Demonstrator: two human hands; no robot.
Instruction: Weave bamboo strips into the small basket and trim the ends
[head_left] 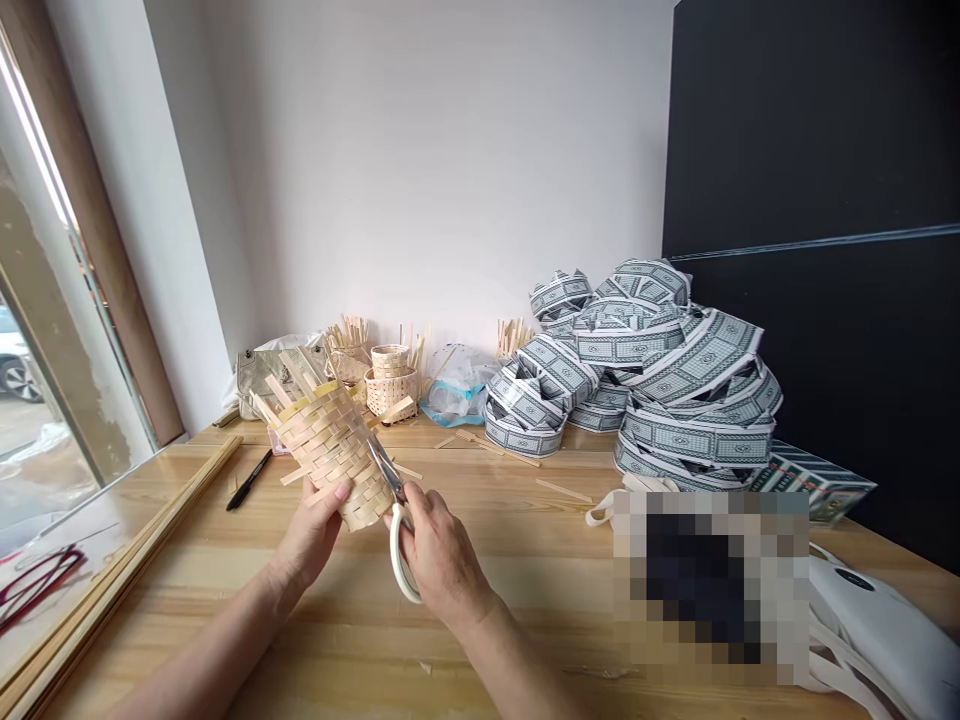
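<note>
My left hand (316, 527) grips a woven bamboo basket (335, 440) from below, its thumb pressed on the near side. The basket tilts over the wooden table, with loose strip ends sticking up from its rim and a few poking out at the sides. A yellowish band runs around it near the top. My right hand (442, 550) is closed around white-handled scissors (403, 560). Their metal blades lie against the basket's right side; whether a strip sits between them I cannot tell.
Long bamboo strips (142, 545) and a black pen (249, 482) lie to the left. Small woven baskets (391, 385), a plastic bag (457, 385) and a bag (259, 372) stand along the wall. Patterned ribbon rolls (697, 430) pile up at right, behind a blurred patch.
</note>
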